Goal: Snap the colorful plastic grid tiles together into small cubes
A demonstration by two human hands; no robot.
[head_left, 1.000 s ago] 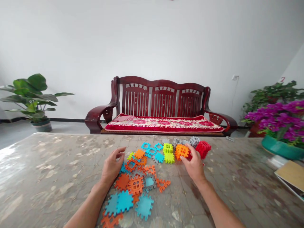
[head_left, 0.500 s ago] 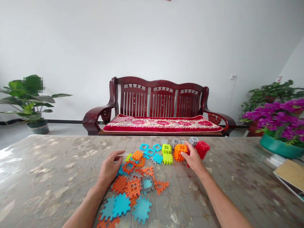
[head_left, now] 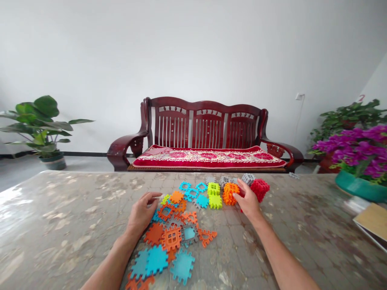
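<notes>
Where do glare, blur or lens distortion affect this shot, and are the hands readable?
Head view: white glare washes out the left edge of the tabletop; head view: the purple flowers at the right edge look soft and stretched; head view: the left hand and right hand are readable, though fine detail on the orange stack is soft.

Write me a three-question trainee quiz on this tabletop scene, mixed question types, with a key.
1. Multiple choice: which hand is nearer the orange stack? A, left; B, right.
2. True or false: the left hand is farther left than the lime-green stacks.
3. Fill in the blank: the triangular piece on the table is coloured ____.

Key: 1, B, the right hand; 2, true; 3, orange.
</notes>
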